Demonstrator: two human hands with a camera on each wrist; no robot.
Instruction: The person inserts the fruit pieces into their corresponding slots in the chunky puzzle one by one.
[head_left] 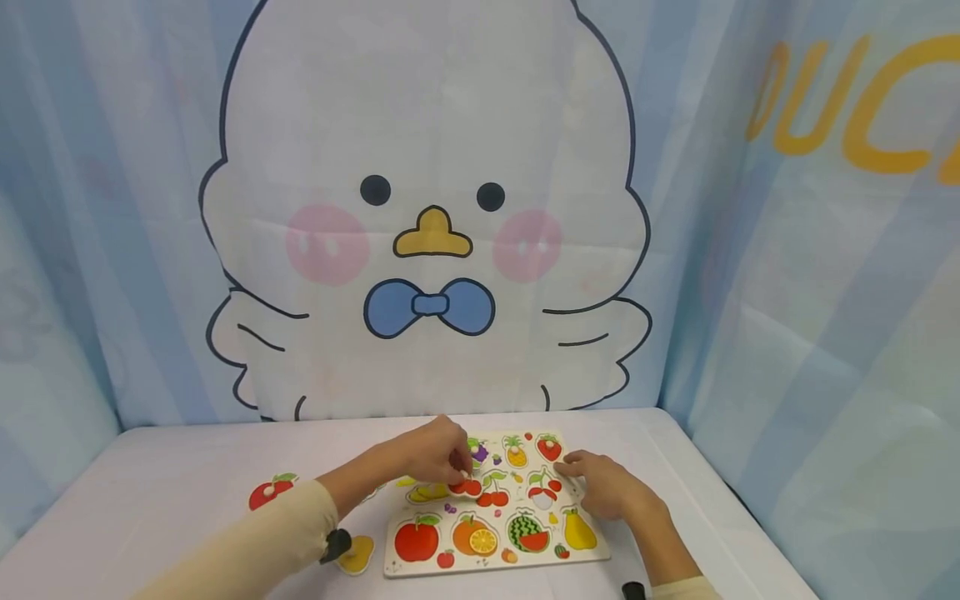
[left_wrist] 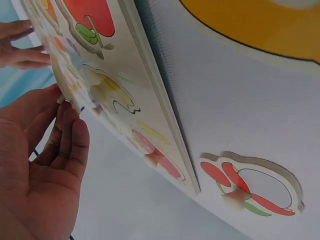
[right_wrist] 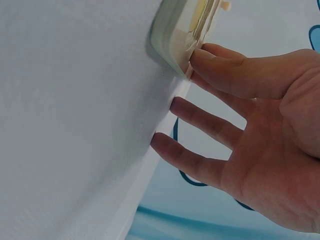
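A pale fruit puzzle board [head_left: 397, 570] lies on the table in the head view, with printed fruit shapes and several pieces on it. My left hand [head_left: 437, 450] is over its left middle part and pinches a red cherry piece [head_left: 466, 487] between thumb and fingers, close above the board beside the printed cherries [head_left: 492, 492]. In the left wrist view that piece [left_wrist: 60, 80] shows edge-on at the fingertips of the left hand [left_wrist: 47, 155]. My right hand [head_left: 606, 485] touches the board's right edge, its fingers extended and thumb at the corner in the right wrist view.
Left of the board lie a loose red piece with a green leaf [head_left: 270, 492] and a yellow piece [head_left: 356, 555], partly behind the left sleeve [head_left: 292, 525]. The white table [head_left: 187, 467] ends at a curtain [head_left: 427, 367] printed with a white duck.
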